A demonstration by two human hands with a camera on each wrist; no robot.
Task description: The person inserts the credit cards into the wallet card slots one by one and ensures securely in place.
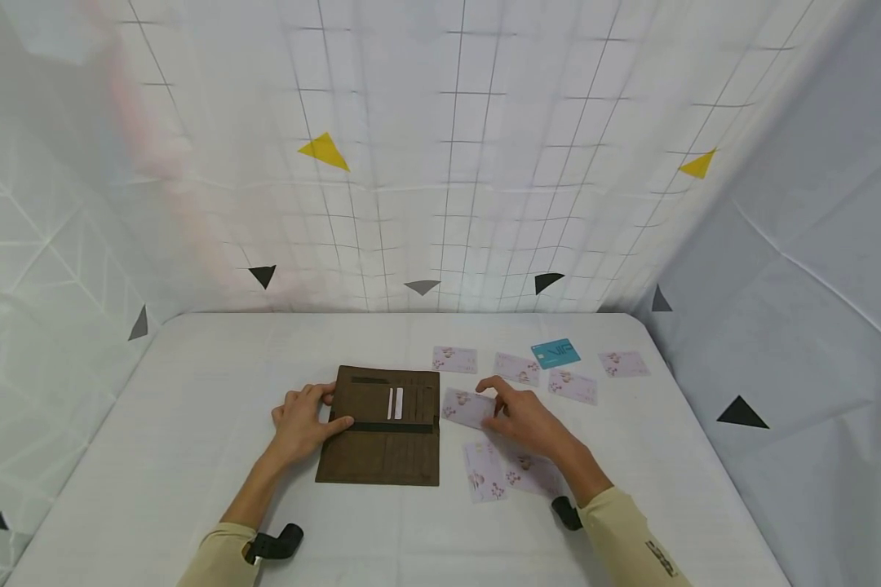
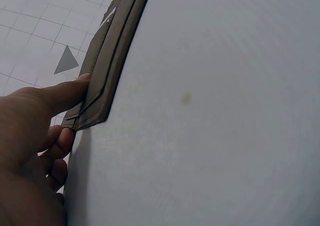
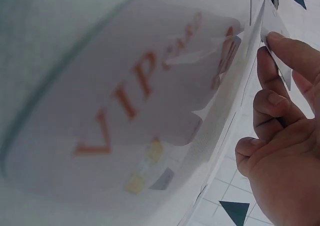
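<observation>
An opened brown wallet point(image 1: 385, 456) lies on the table, with two pale cards point(image 1: 395, 403) showing in its slots. My left hand point(image 1: 298, 424) grips the wallet's left edge, thumb on top; the left wrist view shows the same hand point(image 2: 35, 116) pinching a corner of the wallet point(image 2: 105, 81). My right hand point(image 1: 529, 420) pinches a pale floral card point(image 1: 466, 407) just right of the wallet. In the right wrist view this hand point(image 3: 285, 121) holds the card point(image 3: 276, 41) between thumb and index finger, tilted off the table.
Floral cards lie behind and right of my right hand, among them a far-right one point(image 1: 624, 364) and a back-left one point(image 1: 454, 359). A blue card point(image 1: 555, 353) is at the back. Two more point(image 1: 484, 471) point(image 1: 534, 473) lie nearer, partly under my right forearm. Curtains point(image 1: 440, 204) surround the table.
</observation>
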